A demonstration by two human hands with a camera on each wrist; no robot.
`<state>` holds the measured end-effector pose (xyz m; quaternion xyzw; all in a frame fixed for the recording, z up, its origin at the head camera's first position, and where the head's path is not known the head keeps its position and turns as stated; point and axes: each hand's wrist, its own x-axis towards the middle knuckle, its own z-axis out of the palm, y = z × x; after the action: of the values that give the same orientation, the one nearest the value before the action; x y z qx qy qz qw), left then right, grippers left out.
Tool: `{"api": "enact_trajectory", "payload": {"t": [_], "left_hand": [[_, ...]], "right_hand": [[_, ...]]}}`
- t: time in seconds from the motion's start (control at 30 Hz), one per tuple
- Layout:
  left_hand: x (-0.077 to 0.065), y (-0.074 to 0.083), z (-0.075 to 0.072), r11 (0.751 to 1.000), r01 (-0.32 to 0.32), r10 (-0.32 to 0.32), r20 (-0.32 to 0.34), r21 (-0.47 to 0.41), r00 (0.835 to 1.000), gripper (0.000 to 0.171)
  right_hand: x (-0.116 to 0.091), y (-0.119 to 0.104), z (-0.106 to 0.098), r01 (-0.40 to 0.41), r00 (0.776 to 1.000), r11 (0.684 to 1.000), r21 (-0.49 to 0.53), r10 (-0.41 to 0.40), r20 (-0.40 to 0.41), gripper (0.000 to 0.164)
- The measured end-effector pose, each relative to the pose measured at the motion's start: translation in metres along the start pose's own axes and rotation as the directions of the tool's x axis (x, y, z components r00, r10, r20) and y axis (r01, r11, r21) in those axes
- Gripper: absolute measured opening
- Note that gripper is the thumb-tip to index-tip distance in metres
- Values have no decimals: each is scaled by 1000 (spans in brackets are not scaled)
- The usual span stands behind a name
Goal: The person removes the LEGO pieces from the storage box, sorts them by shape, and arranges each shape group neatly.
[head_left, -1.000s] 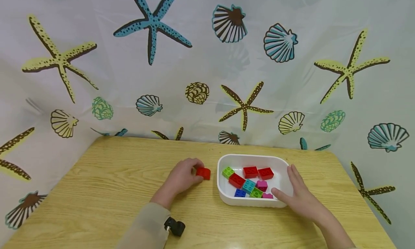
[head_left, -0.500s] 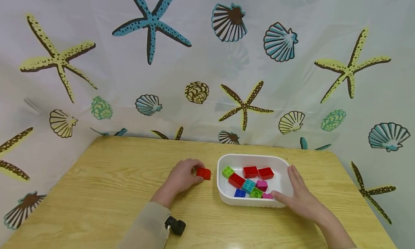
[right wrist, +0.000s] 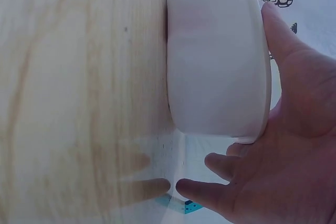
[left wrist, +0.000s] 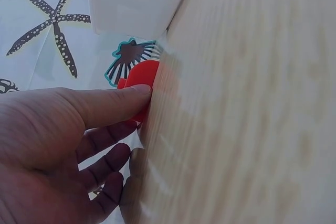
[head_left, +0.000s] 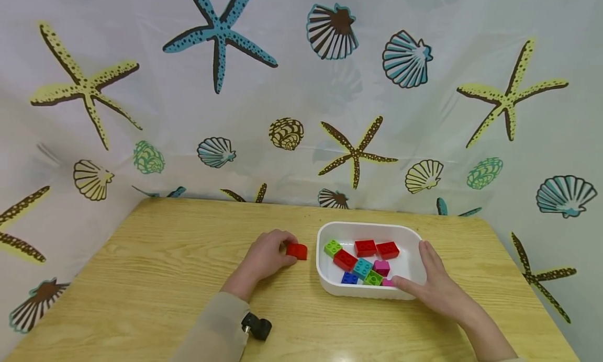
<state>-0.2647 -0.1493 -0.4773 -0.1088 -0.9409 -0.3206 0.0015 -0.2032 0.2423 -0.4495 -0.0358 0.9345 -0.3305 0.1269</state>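
My left hand (head_left: 266, 255) pinches a red toy brick (head_left: 297, 251) on the tabletop, left of a white plastic tray (head_left: 346, 290). In the left wrist view the thumb lies on the red brick (left wrist: 145, 73), which has a rounded top edge and a stud at its side. My right hand (head_left: 440, 291) rests on the tray's right end, the thumb at its front rim and the fingers spread along the outside. The right wrist view shows the tray's outer wall (right wrist: 215, 66) with straight fingers beside it. Several red, green, pink, blue and teal bricks (head_left: 362, 268) lie loose in the tray.
The wooden table (head_left: 165, 278) ends at a hanging sheet (head_left: 264, 79) printed with starfish and shells, which closes off the back and both sides. A small black device (head_left: 258, 326) sits at the left sleeve cuff.
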Motion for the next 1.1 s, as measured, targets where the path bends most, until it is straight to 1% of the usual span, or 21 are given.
{"api": "enact_trajectory", "payload": {"t": [0.23, 0.43, 0.6, 0.73, 0.83, 0.9, 1.0, 1.1], "left_hand": [[0, 0, 2, 1000, -3, 3, -9, 14, 1000, 30], [-1, 3, 2, 1000, 6, -6, -5, 15, 1000, 31], [-2, 4, 1, 1000, 20, -20, 15, 4, 1000, 40], [-2, 6, -2, 999, 41, -41, 28, -29, 999, 49], [-1, 9, -4, 998, 48, -47, 21, -41, 999, 52], [-1, 14, -6, 999, 37, -37, 7, -33, 999, 53], [0, 23, -10, 1000, -5, 4, -18, -25, 1000, 53], [1, 35, -13, 998, -49, 48, -26, -29, 999, 54]], "right_hand": [[-1, 1, 0, 10, 1000, 1000, 0, -10, 0, 131], [-1, 2, 0, 9, 1000, 1000, 6, -9, 5, 131], [-1, 3, 0, 4, 1000, 1000, 9, -4, 5, 131], [-2, 3, 1, 4, 1000, 1000, 11, -4, 4, 132], [-2, 3, 2, 7, 1000, 1000, 14, -7, 1, 131], [-2, 2, 2, 11, 1000, 1000, 17, -11, -1, 131], [-2, 2, 2, 16, 1000, 1000, 18, -16, -6, 131], [-1, 2, 1, 18, 1000, 1000, 11, -18, -7, 131]]}}
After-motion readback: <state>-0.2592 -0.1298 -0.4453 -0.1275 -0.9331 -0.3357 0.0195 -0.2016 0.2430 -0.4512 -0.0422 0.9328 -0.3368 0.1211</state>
